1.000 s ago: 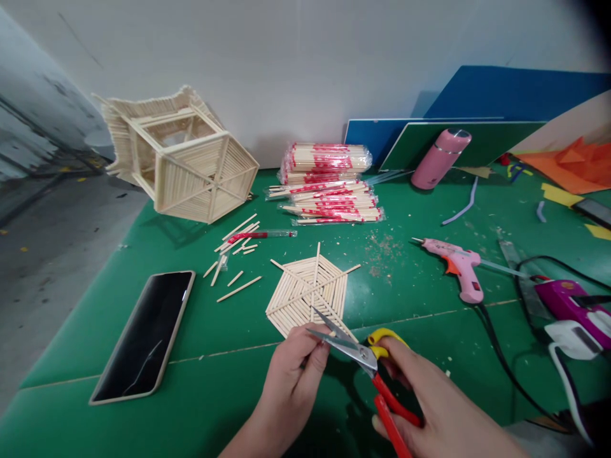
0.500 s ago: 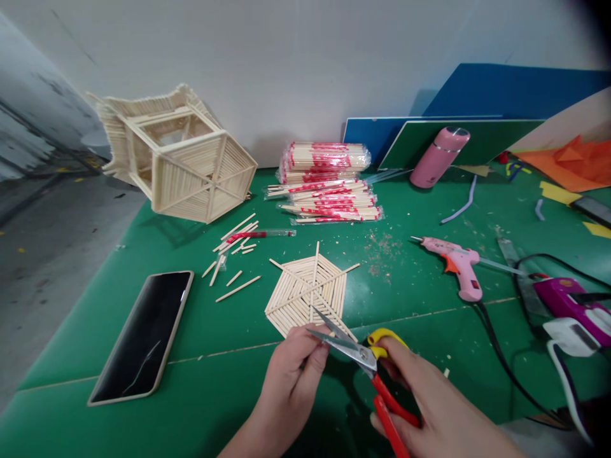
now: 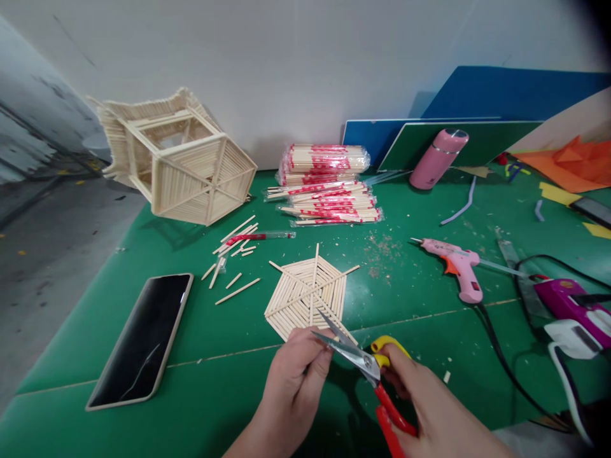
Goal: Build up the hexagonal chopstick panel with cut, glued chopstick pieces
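My right hand (image 3: 420, 401) grips scissors (image 3: 365, 362) with red and yellow handles. Their blades are spread and point up and left, close to the fingertips of my left hand (image 3: 298, 375). Thumb and forefinger of that left hand are pinched together; whatever is between them is hidden. Just beyond the hands, a six-sided panel of wooden sticks (image 3: 291, 305) lies flat on the green table, with some spokes sticking out past its edge. Loose cut sticks (image 3: 237, 291) are scattered left of the panel, near a red pen-like item in a clear sleeve (image 3: 252, 237).
A six-sided stick structure (image 3: 205, 181) lies on its side at the back left. Wrapped chopstick bundles (image 3: 329, 200) are by the wall. A phone (image 3: 143, 343) lies left; a pink glue gun (image 3: 458, 264), its cord, a pink bottle (image 3: 439, 159) and a purple power strip (image 3: 573, 305) are right.
The scissors and my right hand have shifted slightly right and down. My left hand has moved a little to the right, still pinched. The blades remain spread.
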The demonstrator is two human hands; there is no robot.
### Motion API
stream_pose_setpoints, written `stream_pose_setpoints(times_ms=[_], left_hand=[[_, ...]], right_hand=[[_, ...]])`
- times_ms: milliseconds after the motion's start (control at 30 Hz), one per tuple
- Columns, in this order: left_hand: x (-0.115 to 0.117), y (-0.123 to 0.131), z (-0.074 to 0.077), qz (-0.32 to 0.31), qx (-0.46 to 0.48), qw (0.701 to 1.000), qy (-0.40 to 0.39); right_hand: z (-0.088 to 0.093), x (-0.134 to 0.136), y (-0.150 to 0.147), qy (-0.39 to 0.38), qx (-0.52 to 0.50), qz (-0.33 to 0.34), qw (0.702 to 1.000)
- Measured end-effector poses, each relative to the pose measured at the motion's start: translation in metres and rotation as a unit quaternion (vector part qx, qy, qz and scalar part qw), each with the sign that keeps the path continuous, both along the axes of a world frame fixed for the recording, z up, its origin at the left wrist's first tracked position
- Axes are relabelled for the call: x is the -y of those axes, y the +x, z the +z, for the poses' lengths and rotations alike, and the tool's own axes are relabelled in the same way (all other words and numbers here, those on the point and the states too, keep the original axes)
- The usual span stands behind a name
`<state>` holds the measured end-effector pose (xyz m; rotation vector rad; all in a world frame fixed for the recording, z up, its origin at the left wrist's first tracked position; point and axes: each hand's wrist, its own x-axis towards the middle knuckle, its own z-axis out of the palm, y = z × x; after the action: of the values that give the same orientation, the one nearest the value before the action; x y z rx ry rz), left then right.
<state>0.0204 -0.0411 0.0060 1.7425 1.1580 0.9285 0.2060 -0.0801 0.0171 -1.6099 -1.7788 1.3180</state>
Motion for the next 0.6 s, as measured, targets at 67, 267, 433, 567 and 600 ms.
stream_pose_setpoints(times_ms=[67,267,433,567,600], left_hand=[[0.002,0.002,0.000,-0.024,-0.010,0.999,0.038],[0.003,0.006,0.001,-0.038,0.005,0.999,0.025],[-0.006,0.004,0.007,-0.009,0.055,0.997,-0.061],[-0.007,0.005,0.007,-0.006,0.085,0.994,-0.076],[-0.007,0.006,0.006,-0.008,0.084,0.994,-0.073]], right_hand=[[-0.002,0.003,-0.003,-0.010,-0.036,-0.017,0.999],[0.000,0.002,-0.003,0.013,-0.015,-0.054,0.998],[-0.005,0.001,0.011,-0.011,0.108,-0.020,0.994],[-0.008,0.006,0.013,-0.028,0.155,-0.007,0.987],[-0.007,0.006,0.012,-0.036,0.158,-0.001,0.987]])
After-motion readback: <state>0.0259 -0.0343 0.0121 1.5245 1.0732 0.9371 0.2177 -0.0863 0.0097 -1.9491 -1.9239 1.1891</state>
